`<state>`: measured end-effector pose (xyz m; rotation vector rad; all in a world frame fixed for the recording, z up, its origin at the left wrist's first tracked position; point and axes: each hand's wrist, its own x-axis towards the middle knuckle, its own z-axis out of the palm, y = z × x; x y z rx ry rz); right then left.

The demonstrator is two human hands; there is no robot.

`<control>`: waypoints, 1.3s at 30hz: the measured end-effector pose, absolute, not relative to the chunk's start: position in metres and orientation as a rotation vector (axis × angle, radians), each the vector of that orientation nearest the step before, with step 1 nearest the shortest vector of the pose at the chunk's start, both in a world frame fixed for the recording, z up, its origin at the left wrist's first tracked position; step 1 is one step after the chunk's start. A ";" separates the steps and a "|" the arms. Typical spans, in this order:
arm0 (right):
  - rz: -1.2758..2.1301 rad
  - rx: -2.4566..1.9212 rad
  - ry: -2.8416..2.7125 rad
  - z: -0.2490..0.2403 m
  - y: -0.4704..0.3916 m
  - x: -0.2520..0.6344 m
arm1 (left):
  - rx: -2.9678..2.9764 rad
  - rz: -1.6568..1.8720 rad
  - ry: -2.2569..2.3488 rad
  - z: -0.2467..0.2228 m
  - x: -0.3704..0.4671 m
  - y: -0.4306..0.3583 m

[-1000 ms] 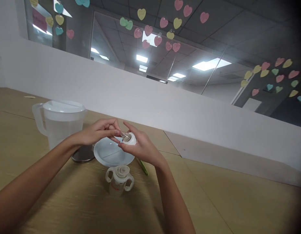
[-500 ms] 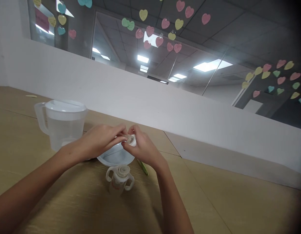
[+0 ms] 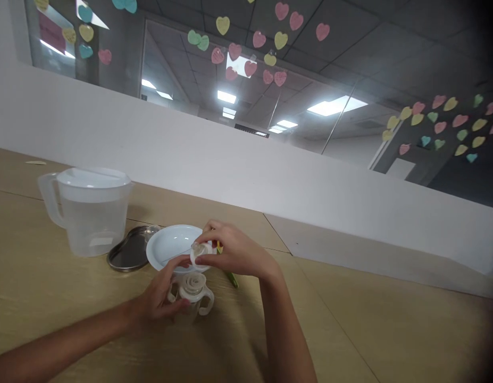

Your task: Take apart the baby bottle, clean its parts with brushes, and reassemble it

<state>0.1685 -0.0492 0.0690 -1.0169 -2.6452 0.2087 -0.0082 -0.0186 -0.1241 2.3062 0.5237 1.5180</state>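
My right hand (image 3: 238,252) pinches a clear bottle nipple set in a white collar ring (image 3: 198,254) above the front rim of a white bowl (image 3: 166,239). Just below it, a baby bottle (image 3: 192,290) with two curved side handles stands upright on the table, its spiral-looking top uncovered. My left hand (image 3: 162,295) wraps around the bottle's left side, thumb across its front and fingers behind. The fingers partly hide the left handle.
A lidded plastic pitcher (image 3: 94,218) stands at left. A metal kidney dish (image 3: 128,250) lies between it and the bowl. A green, slender object (image 3: 232,279) lies beyond the bottle, partly behind my right hand. A white wall (image 3: 214,159) rises behind the table.
My left hand has left the nipple and come down to the bottle. My right hand has lowered the nipple and ring toward the bottle. The kidney dish and bowl show more fully.
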 end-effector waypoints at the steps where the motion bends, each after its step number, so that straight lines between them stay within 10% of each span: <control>1: 0.267 -0.976 -2.718 0.068 -0.048 0.169 | 2.293 1.496 0.545 -0.129 -0.007 -0.021; 29: -0.047 -1.613 -2.780 0.049 -0.043 0.141 | 2.108 1.486 0.760 -0.135 0.004 -0.032; 39: 0.117 -1.189 -2.877 0.052 -0.046 0.153 | 2.074 1.466 0.801 -0.128 0.006 -0.038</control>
